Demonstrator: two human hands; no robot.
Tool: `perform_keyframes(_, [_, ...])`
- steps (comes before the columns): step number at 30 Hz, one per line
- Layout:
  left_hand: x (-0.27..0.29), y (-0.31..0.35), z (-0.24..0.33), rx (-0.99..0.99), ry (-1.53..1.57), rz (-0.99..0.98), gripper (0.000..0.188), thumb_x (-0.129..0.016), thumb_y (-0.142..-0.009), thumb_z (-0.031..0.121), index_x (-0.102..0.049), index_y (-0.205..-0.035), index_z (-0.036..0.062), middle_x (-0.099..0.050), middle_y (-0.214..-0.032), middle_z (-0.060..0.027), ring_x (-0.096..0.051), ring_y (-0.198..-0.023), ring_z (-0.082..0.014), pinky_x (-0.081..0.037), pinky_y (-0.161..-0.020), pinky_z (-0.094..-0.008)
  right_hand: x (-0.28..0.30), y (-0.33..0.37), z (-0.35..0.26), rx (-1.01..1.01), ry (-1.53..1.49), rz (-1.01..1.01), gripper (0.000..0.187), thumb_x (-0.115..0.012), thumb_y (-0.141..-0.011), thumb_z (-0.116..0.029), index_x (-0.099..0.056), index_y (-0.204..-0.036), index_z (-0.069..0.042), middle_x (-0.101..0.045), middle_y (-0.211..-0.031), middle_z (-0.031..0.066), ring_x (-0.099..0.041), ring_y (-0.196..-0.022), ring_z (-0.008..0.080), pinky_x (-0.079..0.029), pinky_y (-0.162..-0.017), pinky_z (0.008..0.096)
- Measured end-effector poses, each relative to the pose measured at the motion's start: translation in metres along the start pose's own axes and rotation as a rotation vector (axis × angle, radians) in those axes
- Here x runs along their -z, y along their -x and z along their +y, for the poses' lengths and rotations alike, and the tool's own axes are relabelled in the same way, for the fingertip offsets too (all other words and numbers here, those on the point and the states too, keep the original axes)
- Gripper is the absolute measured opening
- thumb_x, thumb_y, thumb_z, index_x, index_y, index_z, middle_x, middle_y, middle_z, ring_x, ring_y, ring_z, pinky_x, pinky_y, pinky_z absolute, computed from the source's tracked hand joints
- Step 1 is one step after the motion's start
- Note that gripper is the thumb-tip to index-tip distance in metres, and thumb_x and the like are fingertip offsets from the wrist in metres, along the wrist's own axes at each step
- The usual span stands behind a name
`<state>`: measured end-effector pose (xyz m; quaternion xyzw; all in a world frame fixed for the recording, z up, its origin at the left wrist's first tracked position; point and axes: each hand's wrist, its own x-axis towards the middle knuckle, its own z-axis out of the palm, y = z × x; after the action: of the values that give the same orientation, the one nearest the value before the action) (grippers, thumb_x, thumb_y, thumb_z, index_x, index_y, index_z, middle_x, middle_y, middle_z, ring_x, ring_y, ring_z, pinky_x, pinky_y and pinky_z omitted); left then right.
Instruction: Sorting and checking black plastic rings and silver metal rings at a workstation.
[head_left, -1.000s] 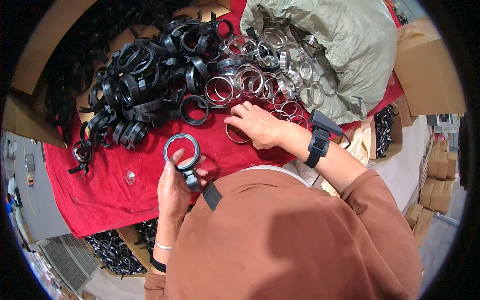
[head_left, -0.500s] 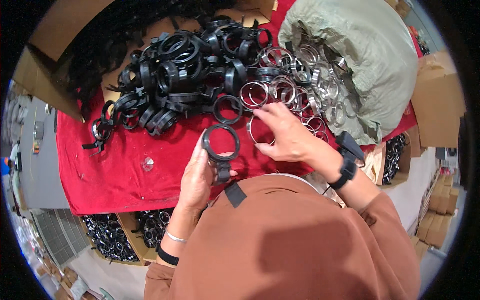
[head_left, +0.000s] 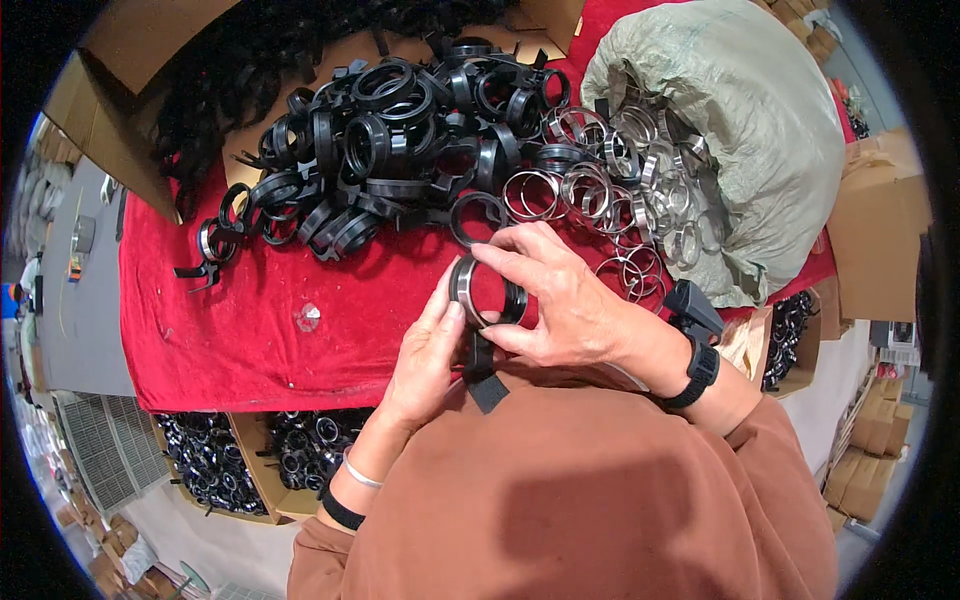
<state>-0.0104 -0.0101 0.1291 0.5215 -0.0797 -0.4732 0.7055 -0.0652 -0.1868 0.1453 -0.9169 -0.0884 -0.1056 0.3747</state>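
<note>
My left hand (head_left: 424, 368) grips a black ring (head_left: 515, 303) with a black strap tab (head_left: 484, 385) hanging below it. A shiny metal ring (head_left: 465, 292) lies against the black ring's left side; whether it is fully seated cannot be told. My right hand (head_left: 565, 300) pinches the rings from the right, fingers at the top and thumb at the bottom. Just beyond my hands, a heap of similar black rings (head_left: 390, 150) lies on the red cloth (head_left: 240, 340). Loose metal rings (head_left: 533, 195) lie to its right.
A pale woven sack (head_left: 750, 130) spills metal rings at the right. Behind the black heap stands an open cardboard box (head_left: 110, 130). Boxes of black rings (head_left: 210, 465) sit below the table's front edge. A grey surface (head_left: 85, 330) is at the left.
My right hand has brought a metal ring from the pile to the black ring in my left hand. The black ring has turned more edge-on, and both hands now meet at it.
</note>
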Motion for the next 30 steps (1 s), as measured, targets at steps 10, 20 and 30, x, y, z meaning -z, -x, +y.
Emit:
perform_keyframes(10, [-0.016, 0.009, -0.013, -0.192, -0.038, 0.083, 0.052, -0.051, -0.092, 0.009, -0.028, -0.139, 0.0097, -0.056, -0.100, 0.0002, -0.051, -0.080, -0.0034, -0.046, -0.060, -0.0183, -0.029, 0.003, 0.001, -0.800, -0.775, 0.330, 0.046, -0.044, -0.093, -0.043, -0.062, -0.090, -0.002, -0.056, -0.071, -0.0020, -0.049, -0.062, 0.0070, -0.041, -0.056, 0.0223])
perform_keyframes(20, [0.080, 0.016, 0.000, -0.316, -0.656, 0.496, 0.030, -0.054, -0.090, 0.015, -0.048, -0.117, 0.0045, -0.057, -0.087, -0.0057, -0.057, -0.074, -0.0127, -0.048, -0.058, -0.0317, -0.058, -0.002, 0.011, -0.874, -0.858, 0.032, 0.049, -0.039, -0.095, -0.045, -0.058, -0.090, 0.000, -0.056, -0.070, 0.0060, -0.054, -0.059, 0.0116, -0.045, -0.049, 0.0248])
perform_keyframes(30, [0.321, 0.019, 0.124, -0.472, -1.924, 1.291, 0.035, -0.062, -0.082, 0.024, -0.053, -0.109, 0.0056, -0.062, -0.082, -0.0163, -0.059, -0.079, -0.0333, -0.045, -0.071, -0.0442, -0.026, 0.032, 0.025, -0.950, -0.657, 0.037, 0.032, -0.048, -0.094, -0.030, -0.056, -0.105, -0.001, -0.060, -0.082, 0.0053, -0.055, -0.065, 0.0097, -0.046, -0.056, 0.0240])
